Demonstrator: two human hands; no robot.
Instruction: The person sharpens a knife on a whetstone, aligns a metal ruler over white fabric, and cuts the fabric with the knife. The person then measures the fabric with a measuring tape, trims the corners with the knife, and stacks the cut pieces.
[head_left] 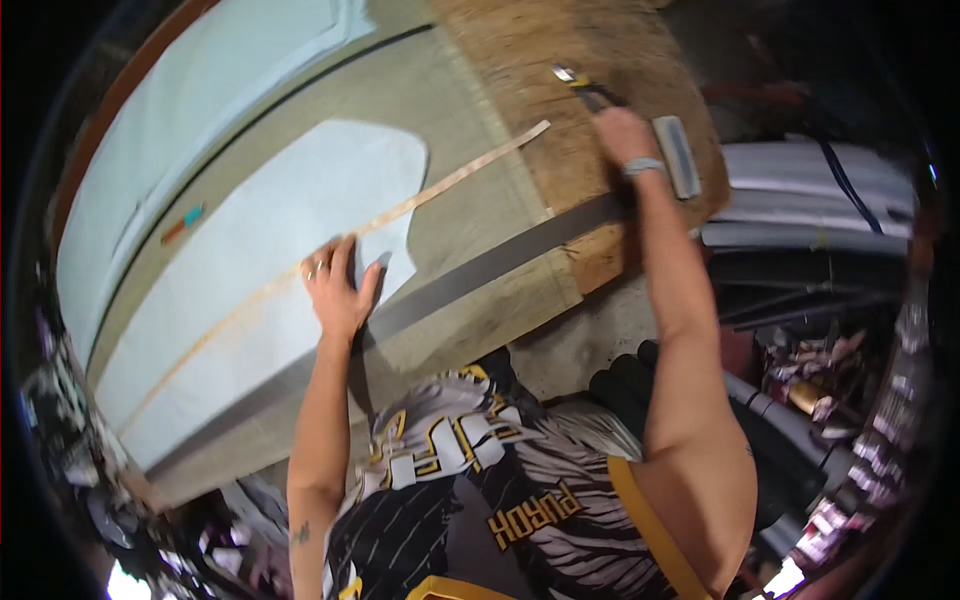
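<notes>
My left hand [338,290] lies with fingers spread on a pale blue-white sheet [230,230] cut to a curved outline. Its fingertips touch a long thin tan strip [430,193] that crosses the sheet diagonally. Just below this hand runs a long dark grey flat bar [470,277], along the sheet's near edge. At the far right of the board, my right hand [624,137] is closed on the dark handle of a yellow and black utility knife [580,85]. The knife's silver end points away to the upper left. My fingers partly hide the handle.
A grey block in a pale frame [677,157] lies right of my right hand. An orange and teal tool [183,224] rests left of the sheet. More pale sheets [200,90] lie at the far left. Dark rolls [640,375] stand below the worn wooden table [560,40].
</notes>
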